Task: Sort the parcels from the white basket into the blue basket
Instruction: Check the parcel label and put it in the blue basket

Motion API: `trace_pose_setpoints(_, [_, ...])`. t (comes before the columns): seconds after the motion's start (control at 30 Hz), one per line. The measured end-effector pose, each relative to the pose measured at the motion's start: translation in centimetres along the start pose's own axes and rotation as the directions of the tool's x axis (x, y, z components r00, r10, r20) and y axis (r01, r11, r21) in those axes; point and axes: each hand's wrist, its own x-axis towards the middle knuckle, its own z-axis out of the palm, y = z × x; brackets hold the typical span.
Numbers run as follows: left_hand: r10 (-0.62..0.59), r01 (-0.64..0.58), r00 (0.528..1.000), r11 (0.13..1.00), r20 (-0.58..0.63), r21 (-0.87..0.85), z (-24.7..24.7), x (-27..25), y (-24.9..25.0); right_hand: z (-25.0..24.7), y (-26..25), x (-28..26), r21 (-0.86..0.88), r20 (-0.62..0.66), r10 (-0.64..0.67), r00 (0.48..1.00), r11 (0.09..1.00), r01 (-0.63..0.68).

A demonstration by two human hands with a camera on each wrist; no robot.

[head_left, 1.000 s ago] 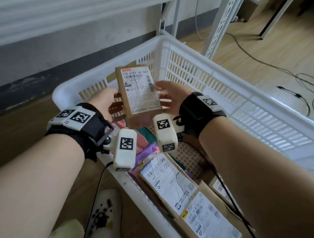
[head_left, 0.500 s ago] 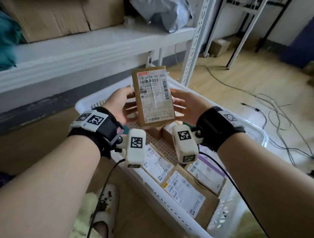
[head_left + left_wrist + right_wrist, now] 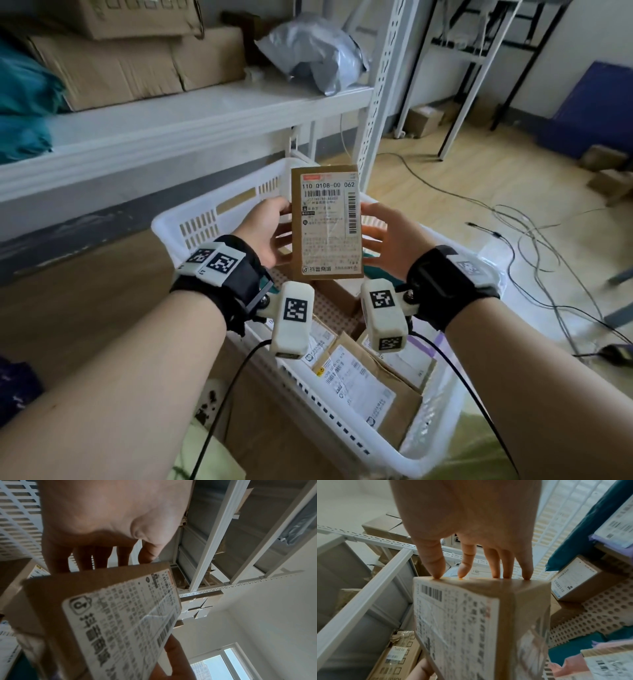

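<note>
A brown cardboard parcel with a white shipping label stands upright in the air above the white basket. My left hand grips its left edge, thumb in front and fingers behind. My right hand presses straight fingertips against the parcel's right side face. The label faces me. Several other labelled parcels lie in the basket below. A dark blue boxy thing stands far right on the floor; I cannot tell if it is the blue basket.
A white metal shelf with cardboard boxes and a grey mailer bag runs behind the basket. Its upright post stands just past the parcel. Cables trail over the wooden floor at the right.
The parcel has risen from inside the basket and turned upright between both hands. My view has lifted, so the shelf and room show now.
</note>
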Motion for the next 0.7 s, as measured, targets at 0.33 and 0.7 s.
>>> trace_pose_setpoints(0.33, [-0.001,0.001,1.0,1.0,0.007,-0.001,0.0,1.3,0.3,-0.2,-0.1,1.5,0.057,-0.035,-0.004,0.999,0.998,0.006])
trace_pose_setpoints(0.7, [-0.009,0.009,1.0,1.0,0.011,0.003,-0.5,2.0,0.2,0.1,0.2,1.7,0.067,-0.026,0.011,1.0,0.998,-0.01])
